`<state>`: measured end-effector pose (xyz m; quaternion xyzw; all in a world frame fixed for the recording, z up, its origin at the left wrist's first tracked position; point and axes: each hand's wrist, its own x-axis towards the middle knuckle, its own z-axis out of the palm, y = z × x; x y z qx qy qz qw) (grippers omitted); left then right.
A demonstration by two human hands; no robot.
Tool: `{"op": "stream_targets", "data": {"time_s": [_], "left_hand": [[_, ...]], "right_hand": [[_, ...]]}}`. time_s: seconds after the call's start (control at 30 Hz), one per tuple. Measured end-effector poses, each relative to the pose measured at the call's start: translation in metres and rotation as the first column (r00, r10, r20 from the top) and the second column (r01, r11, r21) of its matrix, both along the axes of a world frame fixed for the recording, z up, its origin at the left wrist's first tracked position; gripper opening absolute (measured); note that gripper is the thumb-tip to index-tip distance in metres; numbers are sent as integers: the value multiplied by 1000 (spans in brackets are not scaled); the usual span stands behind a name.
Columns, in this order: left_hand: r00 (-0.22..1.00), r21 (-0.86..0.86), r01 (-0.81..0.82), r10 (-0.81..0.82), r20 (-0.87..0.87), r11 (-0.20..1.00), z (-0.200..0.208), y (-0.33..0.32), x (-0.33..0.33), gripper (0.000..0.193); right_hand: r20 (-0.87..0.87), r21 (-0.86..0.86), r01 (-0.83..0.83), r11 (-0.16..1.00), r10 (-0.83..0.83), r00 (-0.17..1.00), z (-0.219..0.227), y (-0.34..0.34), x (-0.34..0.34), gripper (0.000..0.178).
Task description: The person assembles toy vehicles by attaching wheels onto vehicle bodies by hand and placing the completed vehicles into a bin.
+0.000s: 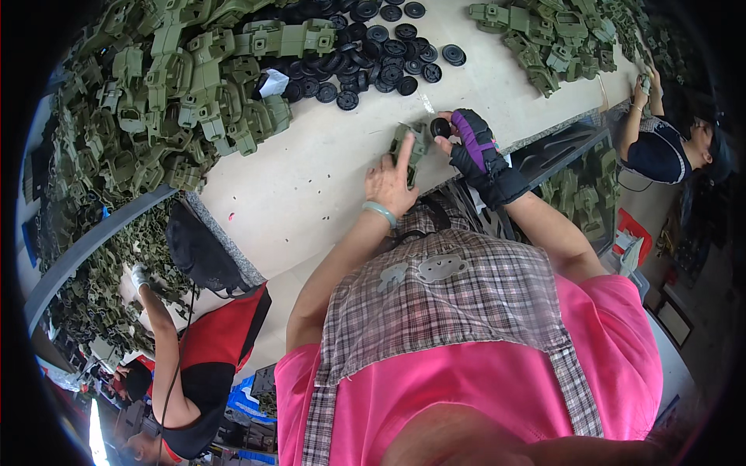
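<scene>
My left hand (388, 188), bare with a pale bangle at the wrist, grips an olive-green plastic toy vehicle body (418, 149) at the table's near edge. Its index finger stretches along the top of that part, and the other fingers curl at the side. My right hand (478, 152) wears a black and purple fingerless glove. Between its thumb and fingers it pinches a small round black wheel (440, 128), held upright just right of the green part. I cannot tell whether wheel and part touch.
A big heap of green plastic parts (155, 85) covers the table's left. Black wheels (392, 48) lie loose at the far middle, and more green parts (556, 35) at the far right. Crates (579, 186) stand below the right edge. Co-workers sit at left (202, 357) and right (660, 151).
</scene>
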<state>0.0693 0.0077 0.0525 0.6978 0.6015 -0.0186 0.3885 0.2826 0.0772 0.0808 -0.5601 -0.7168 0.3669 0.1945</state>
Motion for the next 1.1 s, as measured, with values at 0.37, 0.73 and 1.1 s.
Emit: {"op": "stream_targets", "data": {"time_s": [0.37, 0.73, 1.1], "left_hand": [[965, 57, -261, 258, 53, 964, -18, -12, 22, 126], [950, 113, -299, 284, 127, 948, -25, -11, 18, 123], [936, 4, -332, 329, 125, 943, -33, -13, 17, 109]], "right_hand": [[158, 254, -397, 882, 367, 917, 6, -7, -1, 52], [219, 235, -470, 851, 424, 879, -5, 2, -6, 51], [248, 459, -619, 637, 577, 778, -11, 47, -66, 24]]}}
